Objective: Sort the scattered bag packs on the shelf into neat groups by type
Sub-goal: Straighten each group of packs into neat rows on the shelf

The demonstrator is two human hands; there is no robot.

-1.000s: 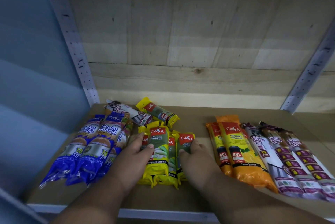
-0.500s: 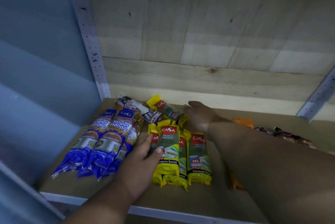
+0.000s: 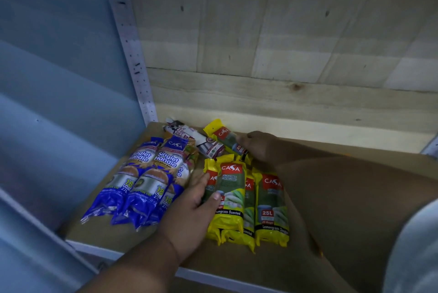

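Plastic film wraps every pack here, so each is judged light, soft and a little slippery, with a firm rolled core that suits a grip across the middle rather than at the crimped ends. The stray yellow pack point(image 3: 228, 139) lies slanted near the shelf's point(image 3: 279, 266) back edge, just beside a white and purple pack point(image 3: 194, 138). It is met by the right hand point(image 3: 259, 146), whose fingers seem curled on its lower end, though how firmly cannot be told. The yellow group point(image 3: 248, 200) lies near the front edge, steadied by the left hand point(image 3: 189, 214), its fingers relaxed and laid flat. The blue packs point(image 3: 144, 178) are gathered toward the front left corner
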